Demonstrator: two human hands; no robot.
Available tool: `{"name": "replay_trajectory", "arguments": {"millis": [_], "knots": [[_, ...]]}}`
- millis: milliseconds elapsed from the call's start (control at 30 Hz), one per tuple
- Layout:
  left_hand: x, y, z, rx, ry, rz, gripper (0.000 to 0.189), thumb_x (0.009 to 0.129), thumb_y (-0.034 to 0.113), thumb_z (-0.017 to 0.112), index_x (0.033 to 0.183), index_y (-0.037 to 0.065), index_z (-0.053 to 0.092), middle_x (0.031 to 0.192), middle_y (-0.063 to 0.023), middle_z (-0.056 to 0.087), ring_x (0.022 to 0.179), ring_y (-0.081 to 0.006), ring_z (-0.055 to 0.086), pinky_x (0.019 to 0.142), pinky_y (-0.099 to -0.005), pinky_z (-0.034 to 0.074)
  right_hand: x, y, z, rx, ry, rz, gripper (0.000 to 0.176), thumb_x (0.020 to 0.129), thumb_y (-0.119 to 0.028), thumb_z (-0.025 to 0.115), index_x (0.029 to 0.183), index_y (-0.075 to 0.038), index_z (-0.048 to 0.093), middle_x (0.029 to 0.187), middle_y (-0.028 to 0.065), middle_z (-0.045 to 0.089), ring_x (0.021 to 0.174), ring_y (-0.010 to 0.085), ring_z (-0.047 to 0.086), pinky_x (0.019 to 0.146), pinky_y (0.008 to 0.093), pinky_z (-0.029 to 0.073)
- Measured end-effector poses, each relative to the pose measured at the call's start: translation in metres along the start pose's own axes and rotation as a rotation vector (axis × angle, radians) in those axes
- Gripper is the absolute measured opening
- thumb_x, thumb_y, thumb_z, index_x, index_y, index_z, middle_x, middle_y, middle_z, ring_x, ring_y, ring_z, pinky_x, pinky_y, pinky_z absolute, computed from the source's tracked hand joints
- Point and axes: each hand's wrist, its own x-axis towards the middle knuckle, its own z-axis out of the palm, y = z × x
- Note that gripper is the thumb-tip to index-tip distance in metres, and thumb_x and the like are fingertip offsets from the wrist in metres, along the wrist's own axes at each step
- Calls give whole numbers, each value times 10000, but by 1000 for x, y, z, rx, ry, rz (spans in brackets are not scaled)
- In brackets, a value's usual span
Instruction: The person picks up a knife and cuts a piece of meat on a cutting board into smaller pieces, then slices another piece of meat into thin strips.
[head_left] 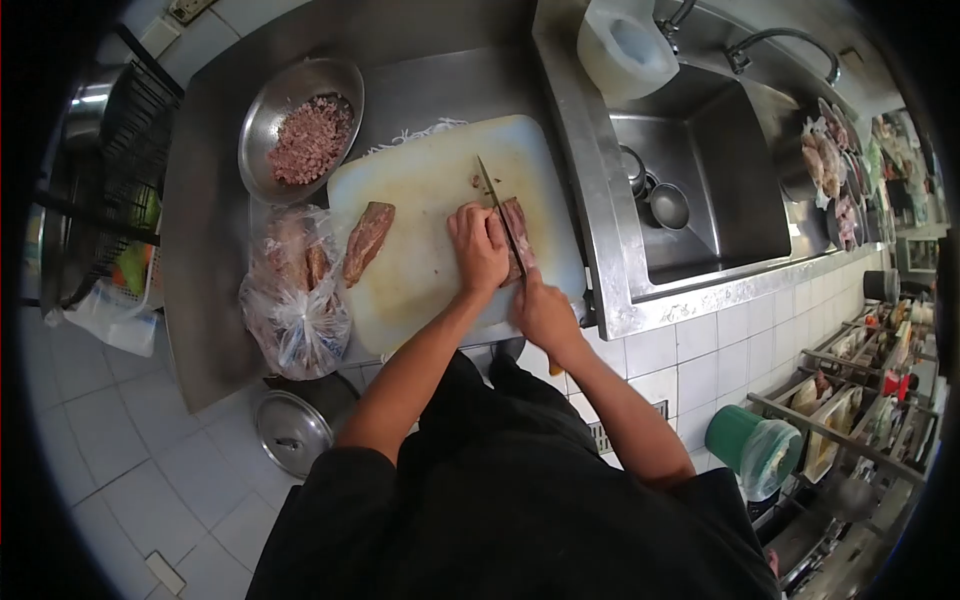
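Observation:
A large pale cutting board lies on the steel counter in front of me. My right hand is closed round the handle of a long knife, whose blade points away from me. Along the blade lies a reddish-brown piece of meat. My left hand presses on the meat at the left of the blade, its fingers bent. Small scraps lie near the knife's tip. A second meat piece rests on the board's left side.
Behind the board's left corner stands a steel bowl of chopped meat. A plastic bag with more meat sits left of the board. To the right is a steel sink with a ladle. A green bin stands lower right.

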Motion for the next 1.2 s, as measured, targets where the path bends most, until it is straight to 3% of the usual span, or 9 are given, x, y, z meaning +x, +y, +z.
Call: {"name": "replay_trajectory", "arguments": {"millis": [100, 167, 267, 533, 833, 1200], "knots": [[1, -3, 1, -29, -5, 9, 94, 942, 66, 589, 1019, 17, 569, 1091, -182, 597, 1063, -399, 530, 930, -507, 419, 9, 9, 8, -5, 62, -53, 258, 952, -141, 501, 1132, 41, 473, 771, 345, 651, 758, 546, 641, 742, 631, 502], [-1, -1, 3, -11, 4, -10, 97, 940, 67, 594, 1021, 18, 570, 1089, -179, 600, 1066, -395, 535, 927, -506, 420, -5, 15, 5, -6, -3, 0, 238, 955, -152, 507, 1105, 30, 472, 770, 342, 651, 754, 544, 641, 740, 631, 503], [-2, -2, 2, -14, 22, -12, 99, 939, 69, 600, 1023, 25, 572, 1092, -175, 602, 1065, -391, 539, 929, -501, 420, -51, 18, -1, -13, -45, 40, 225, 982, -175, 521, 1019, 38, 458, 750, 345, 644, 749, 553, 637, 723, 633, 495], [-2, -5, -1, -72, 42, -49, 93, 945, 74, 593, 1029, 38, 575, 1090, -162, 602, 1052, -379, 542, 940, -491, 414, -143, 9, -60, -103, -181, 169, 206, 989, -190, 532, 1027, 9, 494, 699, 302, 642, 700, 530, 634, 709, 628, 506], [-1, -4, -9, -96, 28, -61, 126, 917, 34, 595, 1041, 33, 569, 1065, -163, 592, 1037, -374, 539, 923, -480, 416, -101, -16, -46, -37, 1, 19, 189, 982, -148, 546, 1010, 32, 498, 660, 310, 619, 634, 527, 614, 627, 621, 493], [-1, -5, -6, -66, 50, 5, 118, 906, 17, 603, 1008, 34, 546, 1053, -164, 577, 1013, -388, 525, 902, -491, 418, -93, -27, -46, -100, -84, 83, 198, 973, -148, 539, 987, 41, 478, 715, 325, 635, 706, 533, 633, 682, 616, 508]]}}
